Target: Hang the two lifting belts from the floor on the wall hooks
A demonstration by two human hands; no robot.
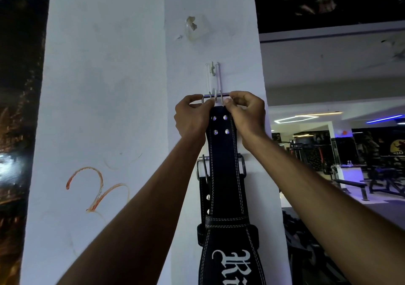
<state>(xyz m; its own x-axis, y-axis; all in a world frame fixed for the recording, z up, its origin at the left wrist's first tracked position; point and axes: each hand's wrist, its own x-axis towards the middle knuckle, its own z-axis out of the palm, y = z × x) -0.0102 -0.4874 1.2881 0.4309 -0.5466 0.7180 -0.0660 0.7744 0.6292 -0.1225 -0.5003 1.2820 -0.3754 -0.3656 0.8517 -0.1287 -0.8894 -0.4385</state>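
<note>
Both forearms reached up from the lower edge toward a white pillar [105, 109]. At about 12 o'clock from the frame's centre, the left hand [192, 118] and the right hand [246, 118] pinched the two ends of a metal buckle [215, 97] at the top of a black lifting belt [223, 175]. Each hand was clenched on that buckle, thumbs pressed near the belt's riveted top edge.

A white wall hook [212, 69] sat on the pillar at 12 o'clock from the buckle, with white cords hanging from it down to the buckle bar; whether the buckle was fully caught on them could not be told. The held belt hung straight down toward 6 o'clock, white stitching along both edges and white lettering low on its wide part.

Behind it, touching the pillar, a second belt [203, 192] showed at 7 o'clock from the hands, its own steel buckle [200, 168] poking out on both sides of the front belt.

An orange scrawl [96, 188] marked the pillar at 8 o'clock, and a gym bench [352, 186] stood well apart at 3 o'clock.
</note>
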